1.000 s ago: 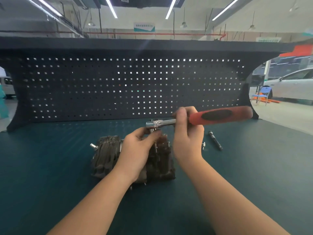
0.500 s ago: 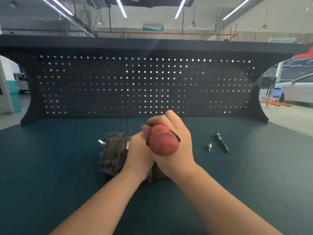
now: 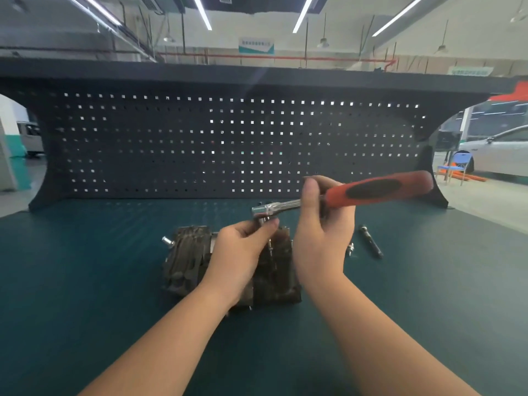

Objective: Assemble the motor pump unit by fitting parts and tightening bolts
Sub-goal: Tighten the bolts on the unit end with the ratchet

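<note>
Our right hand (image 3: 320,235) curls round the ratchet (image 3: 337,197) where its steel shank meets the red handle, thumb up along the near side. From that grip the handle runs out toward 3 o'clock, tilted slightly upward, and the chrome head points toward 9 o'clock, over the pump (image 3: 228,267). Our left hand (image 3: 240,252) comes up from 7 o'clock and pinches the socket (image 3: 261,220) just beneath the ratchet head, fingertips closed on it; we cannot tell how deep the socket sits on what lies below, because the fingers hide that joint.

Under both hands the pump rests on the green mat (image 3: 85,281) at the middle of the bench, a dark, finned body lying on its side, with a short silver stub (image 3: 167,241) poking out at its 9 o'clock end. A thin stud (image 3: 270,247) stands up from its top between our two hands.

At 3 o'clock from the pump, just past our right hand, a small bolt (image 3: 351,249) lies on the mat, and beside it, further toward 3 o'clock, a dark extension bar (image 3: 371,244) lies angled from 11 to 5 o'clock. At 12 o'clock a black pegboard (image 3: 200,138) stands along the back of the bench.
</note>
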Demonstrator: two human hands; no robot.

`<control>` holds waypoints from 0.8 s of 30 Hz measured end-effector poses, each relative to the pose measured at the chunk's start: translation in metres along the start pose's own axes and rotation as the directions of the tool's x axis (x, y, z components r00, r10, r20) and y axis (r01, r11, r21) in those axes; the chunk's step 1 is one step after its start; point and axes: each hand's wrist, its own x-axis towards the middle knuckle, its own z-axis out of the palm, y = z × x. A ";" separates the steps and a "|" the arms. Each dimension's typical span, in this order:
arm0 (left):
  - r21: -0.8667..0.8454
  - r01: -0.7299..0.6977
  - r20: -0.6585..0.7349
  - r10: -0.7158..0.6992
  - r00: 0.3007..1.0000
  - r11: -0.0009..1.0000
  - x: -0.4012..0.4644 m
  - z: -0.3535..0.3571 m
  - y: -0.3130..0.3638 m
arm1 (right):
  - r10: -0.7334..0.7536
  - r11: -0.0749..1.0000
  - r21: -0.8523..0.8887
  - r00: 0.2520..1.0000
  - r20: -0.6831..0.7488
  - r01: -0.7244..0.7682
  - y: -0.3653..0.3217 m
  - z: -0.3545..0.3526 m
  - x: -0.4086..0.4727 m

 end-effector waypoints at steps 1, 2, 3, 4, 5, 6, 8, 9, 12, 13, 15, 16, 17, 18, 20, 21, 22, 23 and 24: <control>-0.006 -0.007 0.002 0.007 1.000 1.000 -0.001 0.000 0.000 | -0.130 0.990 -0.056 0.990 0.055 0.133 -0.003 0.001 -0.003; -0.007 -0.017 0.003 0.017 1.000 1.000 -0.002 0.000 0.001 | -0.231 0.964 -0.106 0.966 0.114 0.243 -0.004 0.002 -0.007; -0.008 -0.030 0.006 0.030 1.000 1.000 -0.003 0.000 0.001 | -0.274 0.945 -0.140 0.948 0.163 0.297 -0.005 0.004 -0.010; -0.011 -0.038 0.004 0.038 0.999 0.999 -0.004 0.000 0.001 | -0.265 0.943 -0.150 0.944 0.197 0.296 -0.007 0.005 -0.012; -0.017 -0.045 -0.007 0.045 0.999 0.999 -0.004 0.000 0.001 | -0.240 0.951 -0.142 0.945 0.224 0.275 -0.008 0.006 -0.013; -0.022 -0.048 -0.022 0.048 0.999 0.999 -0.004 0.000 0.001 | -0.224 0.956 -0.132 0.943 0.247 0.262 -0.007 0.005 -0.012; -0.038 -0.045 -0.042 0.043 0.998 0.998 -0.003 0.001 0.001 | -0.250 0.937 -0.176 0.930 0.271 0.303 -0.005 0.003 -0.008; -0.045 -0.042 -0.038 0.041 0.998 0.998 -0.002 0.001 0.001 | -0.263 0.925 -0.203 0.926 0.270 0.321 -0.002 0.000 -0.005; -0.027 -0.049 -0.019 0.048 0.999 0.998 0.000 0.001 0.001 | -0.029 0.994 -0.103 0.996 0.080 0.037 0.013 -0.006 0.004; -0.008 -0.048 -0.009 0.048 0.999 0.999 0.001 0.001 0.000 | 0.165 0.986 -0.023 0.986 0.004 -0.165 0.016 -0.007 0.007; 0.007 -0.039 0.005 0.039 0.999 0.999 0.001 0.000 -0.001 | 0.493 0.867 0.095 0.870 -0.022 -0.489 0.028 -0.011 0.013; 0.009 -0.034 0.010 0.034 0.999 0.999 0.001 -0.001 -0.002 | 0.567 0.819 0.111 0.823 -0.007 -0.563 0.031 -0.011 0.015; 0.013 -0.034 0.014 0.034 0.999 0.999 0.000 -0.001 -0.002 | 0.577 0.813 0.103 0.817 0.000 -0.573 0.030 -0.010 0.015; 0.018 -0.038 0.012 0.038 0.999 0.999 0.000 -0.001 -0.002 | 0.521 0.850 0.093 0.853 -0.009 -0.518 0.025 -0.008 0.014; 0.020 -0.046 -0.006 0.047 0.999 0.999 -0.002 -0.001 -0.001 | 0.275 0.961 0.040 0.961 -0.008 -0.274 0.011 -0.003 0.008; 0.023 -0.048 -0.012 0.048 0.999 0.999 -0.003 -0.001 -0.001 | 0.120 0.993 -0.009 0.992 0.026 -0.120 0.005 -0.002 0.005; 0.026 -0.047 -0.011 0.048 0.999 0.999 -0.004 -0.001 0.000 | -0.039 0.997 -0.070 0.996 0.082 0.045 0.000 -0.001 0.002; 0.027 -0.045 -0.004 0.045 0.999 0.999 -0.005 -0.002 0.001 | -0.169 0.973 -0.129 0.974 0.151 0.189 -0.002 0.000 -0.002; 0.026 -0.045 0.005 0.045 0.999 0.999 -0.005 -0.002 0.001 | -0.245 0.943 -0.175 0.947 0.210 0.283 -0.002 0.001 -0.006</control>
